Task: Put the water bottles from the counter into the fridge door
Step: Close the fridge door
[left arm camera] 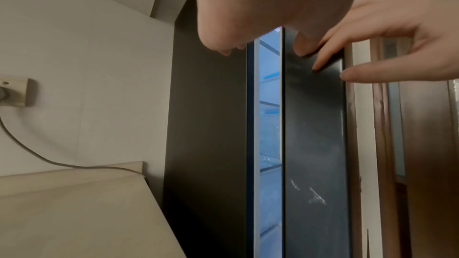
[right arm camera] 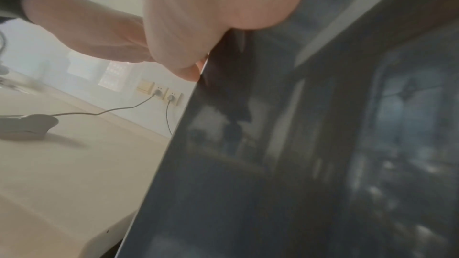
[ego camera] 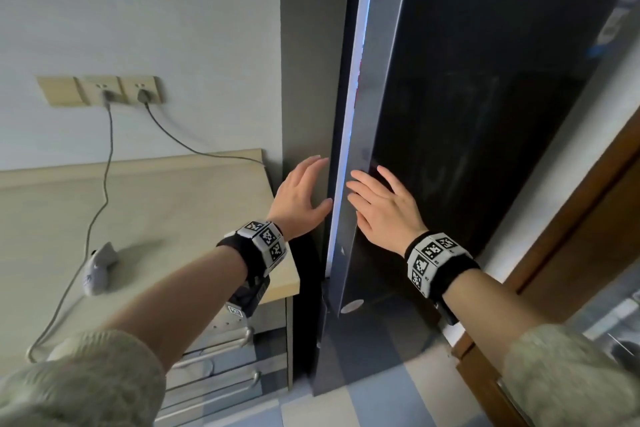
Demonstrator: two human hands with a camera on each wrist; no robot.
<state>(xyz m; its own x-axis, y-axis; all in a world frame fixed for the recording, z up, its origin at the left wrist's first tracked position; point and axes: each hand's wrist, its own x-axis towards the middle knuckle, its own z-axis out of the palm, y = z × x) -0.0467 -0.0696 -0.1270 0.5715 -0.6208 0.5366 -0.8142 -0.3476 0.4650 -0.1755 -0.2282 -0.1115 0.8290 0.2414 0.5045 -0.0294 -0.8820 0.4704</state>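
Fridge door (ego camera: 467, 135) standing ajar by a narrow slit, black and glossy, hinged somewhere off to the right, with a strip of blue-white light (ego camera: 349, 135) showing between its left edge and the dark fridge cabinet side (ego camera: 304, 80). Through the slit in the left wrist view, pale shelf edges (left arm camera: 269, 103) inside; contents too narrow a sliver to make out.

Right hand (ego camera: 384, 210) spread flat on the door front just right of the lit gap, fingers straight and splayed, fingertips (left arm camera: 315, 67) touching the dark panel near its left edge. Nothing gripped.

Left hand (ego camera: 303, 196) just left of the gap, open, fingers extended and loosely apart, palm toward the cabinet side; thumb close to the lit edge. Touching the cabinet or hovering a hair off it: cannot tell. Nothing held.

Both wrists wrapped in black bands bearing white blocks of square printed markers (ego camera: 265, 237); knitted sleeves pushed up the forearms.

No water bottles visible in any view, neither on the counter nor through the slit.

Beige counter (ego camera: 156, 218) left of the fridge, butting against it. On it, toward the left, a small grey shark-shaped toy (ego camera: 98, 269). Two grey cables (ego camera: 107, 156) running from plugs in a beige wall socket plate (ego camera: 100, 90), one trailing across the counter and off its near edge, the other reaching toward the fridge. Metal-handled drawers (ego camera: 221, 354) below the counter. Brown wooden door frame (ego camera: 571, 218) at the right.
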